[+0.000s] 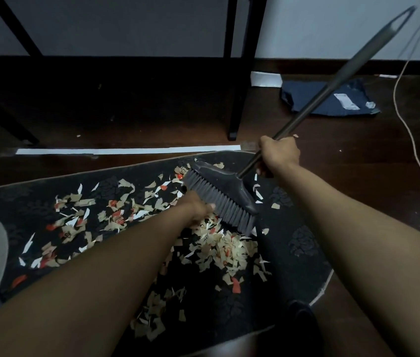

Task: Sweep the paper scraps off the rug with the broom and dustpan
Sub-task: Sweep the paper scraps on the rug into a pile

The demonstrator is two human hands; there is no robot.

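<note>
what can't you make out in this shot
Head view only:
- Left hand: its fingers lie at the broom bristles; grip unclear.
- Dustpan: a dark blurred shape at the bottom edge may be it, cut off.
- Scraps under the left forearm: hidden.
- Broom handle top: blurred at the top right.
- Right hand: grips the handle; fingertips hidden behind it.

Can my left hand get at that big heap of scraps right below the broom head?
Probably yes. The left hand already lies low over the rug, next to the broom's bristles, and the heap of scraps sits just beside it with nothing between.
</note>
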